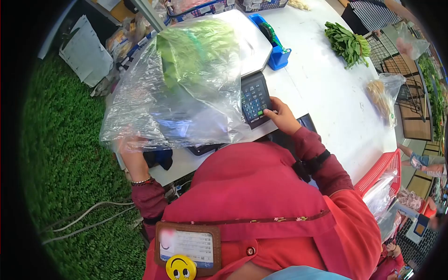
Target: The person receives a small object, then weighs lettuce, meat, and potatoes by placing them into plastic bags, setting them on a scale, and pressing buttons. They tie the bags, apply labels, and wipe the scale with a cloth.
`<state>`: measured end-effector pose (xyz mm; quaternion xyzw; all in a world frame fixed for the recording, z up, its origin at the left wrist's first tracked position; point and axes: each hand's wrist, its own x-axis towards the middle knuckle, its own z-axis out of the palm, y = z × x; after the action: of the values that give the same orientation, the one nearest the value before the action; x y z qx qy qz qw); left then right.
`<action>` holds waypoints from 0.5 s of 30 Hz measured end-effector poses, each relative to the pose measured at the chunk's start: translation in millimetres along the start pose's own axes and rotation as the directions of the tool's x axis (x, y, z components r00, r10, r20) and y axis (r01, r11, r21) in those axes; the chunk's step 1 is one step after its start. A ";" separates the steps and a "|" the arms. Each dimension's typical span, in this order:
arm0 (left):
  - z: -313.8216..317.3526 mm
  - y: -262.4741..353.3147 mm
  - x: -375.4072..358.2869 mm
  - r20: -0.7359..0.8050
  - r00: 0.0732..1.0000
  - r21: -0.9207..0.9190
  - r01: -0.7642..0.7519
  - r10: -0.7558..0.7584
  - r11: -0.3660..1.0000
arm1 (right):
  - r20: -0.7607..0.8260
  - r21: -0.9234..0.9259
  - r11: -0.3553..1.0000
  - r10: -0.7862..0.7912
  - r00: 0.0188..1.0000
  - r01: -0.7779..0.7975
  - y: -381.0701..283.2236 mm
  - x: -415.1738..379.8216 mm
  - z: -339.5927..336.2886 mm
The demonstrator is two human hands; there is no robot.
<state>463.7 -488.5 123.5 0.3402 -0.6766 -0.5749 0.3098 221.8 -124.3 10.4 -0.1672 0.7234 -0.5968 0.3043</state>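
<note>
A large clear plastic bag [186, 93] with green leafy vegetables inside rests on the white scale [254, 46]. Behind the bag's lower left edge is my left hand [130, 143], seen through the film; its fingers are blurred by the plastic. The scale's dark keypad [255, 100] lies just right of the bag. My right hand [282, 115] is at the keypad's right edge, with a fingertip on or just over the keys near the green one. Its fingers are partly bent and apart, and nothing is held in them.
A blue tape dispenser [279, 57] stands beside the scale on the white table [322, 102]. Toward the right are a bunch of greens [347, 44], a bagged bundle [385, 98] and a red basket [380, 172]. Baskets stand at the back. Other people are partly visible at the right.
</note>
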 end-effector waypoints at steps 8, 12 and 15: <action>48.9 -15.3 86.0 0.304 0.641 0.457 -0.748 0.705 0.482 | -0.089 -0.581 0.760 -0.414 0.906 0.291 -57.2 7.5 -11.7; 119.3 101.1 68.6 0.486 0.616 0.109 -0.746 0.620 0.657 | 0.057 -0.810 0.390 -0.691 0.721 0.438 -158.1 36.9 12.3; 158.9 114.2 74.6 0.604 0.471 -0.129 -0.738 0.643 0.662 | 0.112 -0.709 0.316 -0.832 0.544 0.630 -180.4 85.9 51.8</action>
<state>280.1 -446.9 215.2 -0.1422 -0.8572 -0.4234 0.2565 167.9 -257.6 158.5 -0.4926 0.7615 -0.3758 -0.1907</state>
